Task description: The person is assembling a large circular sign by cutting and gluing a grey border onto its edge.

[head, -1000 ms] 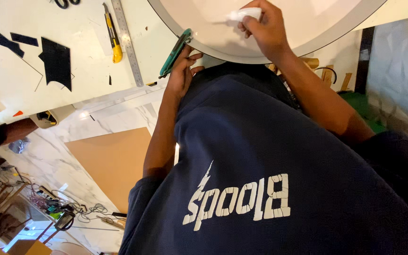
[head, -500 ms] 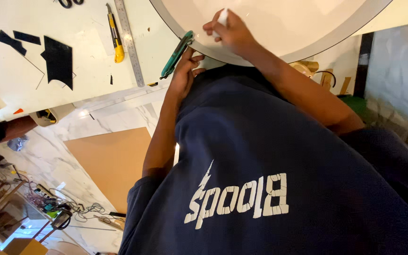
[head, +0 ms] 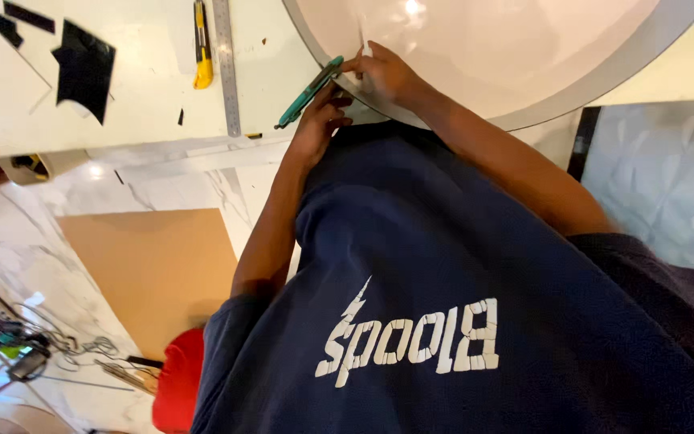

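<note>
Leftmost, a yellow-handled cutter and a long steel ruler lie on the pale worktable. Next, the left hand is clenched around a green utility knife, its tip at the grey rim of the large round white panel. The right hand pinches a thin white strip there. Seemingly an edge-trimming step; it calls for a steady blade along the rim.

We see bright, even overhead light. Glare spots sit on the glossy round panel and the marble floor. Shadows are soft. Focus holds centrally; edges bend with wide-angle distortion.
</note>
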